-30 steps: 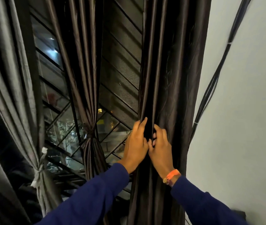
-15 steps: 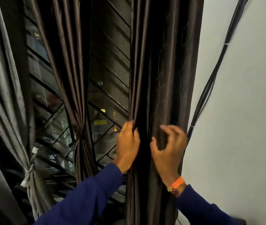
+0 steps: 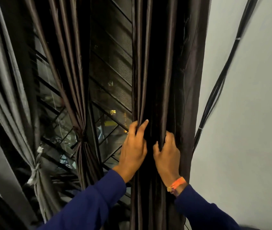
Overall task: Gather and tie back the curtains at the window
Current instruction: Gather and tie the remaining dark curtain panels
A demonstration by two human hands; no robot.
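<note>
A dark brown curtain (image 3: 168, 63) hangs loose in long folds beside the white wall. My left hand (image 3: 134, 150) pinches its left edge at about mid height, fingers curled around the folds. My right hand (image 3: 167, 155), with an orange wristband, grips a bunch of folds a little to the right. A second dark brown curtain (image 3: 75, 80) to the left is knotted at its middle. A grey curtain (image 3: 7, 80) at the far left is tied with a pale strip (image 3: 35, 166).
The window (image 3: 110, 63) with a dark diagonal grille shows between the curtains, with lights outside. A bundle of black cables (image 3: 223, 75) runs down the white wall (image 3: 248, 130) just right of the loose curtain.
My right hand went from open clawed fingers to a closed grip on the folds. My left hand keeps its hold on the curtain's left edge. The view shifted slightly.
</note>
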